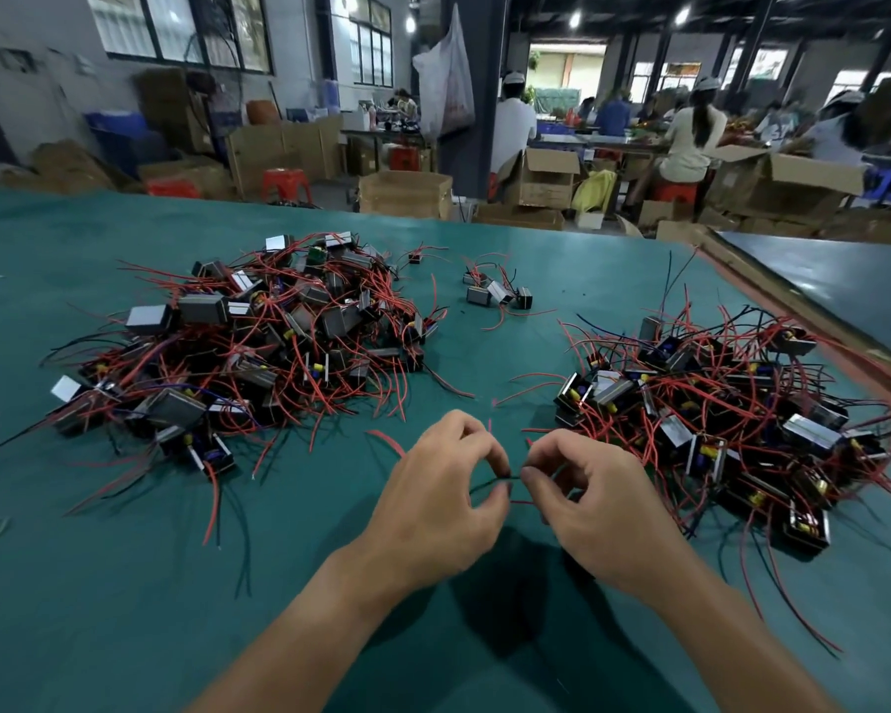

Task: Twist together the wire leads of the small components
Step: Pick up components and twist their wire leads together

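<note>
Over the teal cloth surface (124, 584), the left hand (433, 512) and right hand (600, 506) pinch thin black wire leads (504, 477) in curled fingers (tips nearly touching).

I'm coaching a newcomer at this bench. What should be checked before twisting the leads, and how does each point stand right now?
1. Left hand pinches the dark lead: ok.
2. Right hand pinches the same lead: ok.
3. Second lead lies alongside it: cannot tell, fingers hide it.
4. Which component the lead belongs to: cannot tell.
5. Left pile and right pile lie apart on the table: ok.
</note>
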A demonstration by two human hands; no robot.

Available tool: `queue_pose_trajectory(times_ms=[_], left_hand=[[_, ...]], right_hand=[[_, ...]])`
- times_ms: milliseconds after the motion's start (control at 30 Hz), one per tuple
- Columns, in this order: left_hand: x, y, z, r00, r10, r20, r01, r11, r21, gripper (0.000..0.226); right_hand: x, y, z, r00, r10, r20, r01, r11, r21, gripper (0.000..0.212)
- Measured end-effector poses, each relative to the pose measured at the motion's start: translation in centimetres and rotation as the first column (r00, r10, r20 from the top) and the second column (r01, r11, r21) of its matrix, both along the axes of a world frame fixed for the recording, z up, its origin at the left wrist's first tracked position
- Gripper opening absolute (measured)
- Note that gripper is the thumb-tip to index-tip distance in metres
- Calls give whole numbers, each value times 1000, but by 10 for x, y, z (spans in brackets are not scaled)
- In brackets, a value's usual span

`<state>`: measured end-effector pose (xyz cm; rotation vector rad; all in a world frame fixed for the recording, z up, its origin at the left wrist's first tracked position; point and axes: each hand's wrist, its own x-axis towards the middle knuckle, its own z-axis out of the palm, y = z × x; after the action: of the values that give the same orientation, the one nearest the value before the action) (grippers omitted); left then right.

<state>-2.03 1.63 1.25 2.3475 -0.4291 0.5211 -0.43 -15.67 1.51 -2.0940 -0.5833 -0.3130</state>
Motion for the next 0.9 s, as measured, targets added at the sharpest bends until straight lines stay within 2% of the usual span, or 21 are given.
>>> queue_pose_trajectory(times_ms=[67,200,300,433,600,700,800,900], left_hand=[[1,2,-2,999,31,-29,-30,999,26,18],[3,3,-3,987,96,-131,-99,995,-15,28],[2,3,0,993,109,-36,-111,993,-46,30],[0,3,8,997,27,69,-22,998,-64,23],[-3,-2,8,990,-120,-68,106,979,-175,13],[-2,-3,6,987,-115,-112,92,977,-192,12],[-1,-3,7,984,-96,-153,60,973,-224,9],[-1,-5,7,968,-114,-224,49,960,-275,9]], right_hand=[[0,0,1,1000,-6,3,5,1000,22,20],[1,0,3,1000,-17,9,17,999,37,20],[0,2,2,999,-34,43,32,999,28,20],[1,3,2,998,-25,53,22,999,47,12],[-3,4,1,1000,-5,4,4,996,86,7],[-4,4,0,1000,-12,-24,15,995,98,8],[-4,3,-1,996,-8,-90,20,991,129,21],[-3,3,1,984,19,-174,19,978,209,26]])
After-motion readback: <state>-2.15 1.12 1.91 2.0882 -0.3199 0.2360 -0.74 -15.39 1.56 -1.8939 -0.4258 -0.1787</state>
